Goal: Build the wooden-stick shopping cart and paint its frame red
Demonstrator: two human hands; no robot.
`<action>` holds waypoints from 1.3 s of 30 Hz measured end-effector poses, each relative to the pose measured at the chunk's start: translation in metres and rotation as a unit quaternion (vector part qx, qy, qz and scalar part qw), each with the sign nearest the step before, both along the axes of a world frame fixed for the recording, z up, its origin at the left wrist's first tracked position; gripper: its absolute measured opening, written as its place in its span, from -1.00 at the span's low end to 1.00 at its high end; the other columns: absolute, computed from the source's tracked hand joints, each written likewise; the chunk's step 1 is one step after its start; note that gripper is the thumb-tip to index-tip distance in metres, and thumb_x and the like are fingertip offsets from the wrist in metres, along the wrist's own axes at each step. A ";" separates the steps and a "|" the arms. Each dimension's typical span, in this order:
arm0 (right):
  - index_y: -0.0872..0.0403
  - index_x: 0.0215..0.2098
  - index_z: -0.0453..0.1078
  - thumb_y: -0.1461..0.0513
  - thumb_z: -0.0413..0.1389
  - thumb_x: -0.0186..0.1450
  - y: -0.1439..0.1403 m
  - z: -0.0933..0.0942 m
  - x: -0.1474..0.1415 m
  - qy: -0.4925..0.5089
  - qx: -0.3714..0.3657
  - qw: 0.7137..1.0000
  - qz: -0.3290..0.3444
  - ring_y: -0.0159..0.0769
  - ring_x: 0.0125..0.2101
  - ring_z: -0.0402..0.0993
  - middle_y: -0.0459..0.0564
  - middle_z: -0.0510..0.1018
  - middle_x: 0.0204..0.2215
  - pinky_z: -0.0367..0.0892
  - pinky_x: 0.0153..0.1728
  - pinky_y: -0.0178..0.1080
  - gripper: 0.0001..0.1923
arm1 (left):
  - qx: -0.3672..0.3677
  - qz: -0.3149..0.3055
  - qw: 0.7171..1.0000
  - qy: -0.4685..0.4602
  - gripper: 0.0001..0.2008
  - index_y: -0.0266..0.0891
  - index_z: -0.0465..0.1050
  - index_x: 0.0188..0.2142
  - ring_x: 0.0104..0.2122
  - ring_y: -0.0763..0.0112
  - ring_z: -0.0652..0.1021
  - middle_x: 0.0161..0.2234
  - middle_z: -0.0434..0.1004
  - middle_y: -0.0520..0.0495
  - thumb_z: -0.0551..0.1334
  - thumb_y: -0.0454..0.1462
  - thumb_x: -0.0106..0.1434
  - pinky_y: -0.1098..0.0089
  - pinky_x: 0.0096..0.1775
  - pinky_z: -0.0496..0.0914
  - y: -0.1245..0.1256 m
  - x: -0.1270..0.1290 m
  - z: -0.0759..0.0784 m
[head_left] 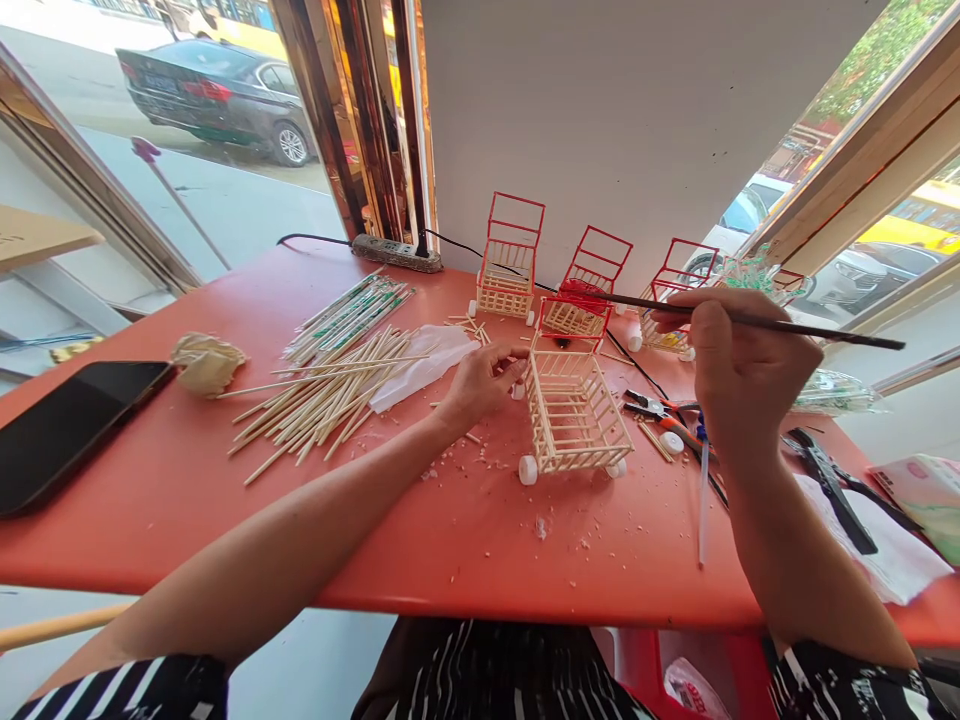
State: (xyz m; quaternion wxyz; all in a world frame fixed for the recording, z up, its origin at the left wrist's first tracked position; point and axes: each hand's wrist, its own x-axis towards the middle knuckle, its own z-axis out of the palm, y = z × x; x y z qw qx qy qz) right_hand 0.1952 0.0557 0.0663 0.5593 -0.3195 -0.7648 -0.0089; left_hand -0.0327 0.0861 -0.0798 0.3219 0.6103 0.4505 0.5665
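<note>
A slatted wooden cart stands on its white wheels near the middle of the red desk, its red handle rising at the far end. The left hand is at the cart's far left corner, fingers bent; they seem to pinch the frame, but the fingertips are too hidden to tell for certain. The right hand pinches a thin dark brush between thumb and fingers, its red tip pointing left, just beside the handle. More carts with red handles stand along the far side. To the left lie loose wooden sticks and a black phone; right of the cart are orange-handled pliers, with pale crumbs scattered on the near side.
</note>
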 end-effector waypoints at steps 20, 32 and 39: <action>-0.06 -0.27 0.61 0.09 0.20 0.43 0.034 -0.013 0.011 -0.001 -0.141 0.986 0.089 -0.26 -0.38 0.67 -0.06 0.70 -0.35 0.62 -0.27 -0.14 -0.82 | -0.018 0.011 1.000 0.003 -0.75 -0.27 0.64 -0.21 -0.51 0.44 0.53 -0.44 0.57 -0.03 0.24 -0.19 0.25 0.42 -0.37 0.42 0.002 -0.001 -0.001; 0.00 -0.22 0.61 0.04 0.20 0.44 0.033 -0.014 0.008 0.030 -0.126 0.988 0.082 -0.29 -0.36 0.67 -0.05 0.71 -0.32 0.61 -0.23 -0.15 -0.77 | -0.013 0.007 1.000 0.004 -0.74 -0.26 0.64 -0.24 -0.49 0.43 0.55 -0.41 0.61 -0.05 0.25 -0.15 0.25 0.43 -0.39 0.44 0.002 -0.001 -0.002; 0.00 -0.25 0.61 0.12 0.17 0.45 0.028 -0.012 0.009 0.021 -0.121 0.989 0.083 -0.29 -0.37 0.67 -0.05 0.69 -0.35 0.61 -0.24 -0.16 -0.79 | -0.017 0.007 1.000 0.013 -0.77 -0.27 0.65 -0.22 -0.49 0.43 0.56 -0.41 0.61 -0.06 0.25 -0.21 0.27 0.43 -0.38 0.44 0.001 -0.002 0.000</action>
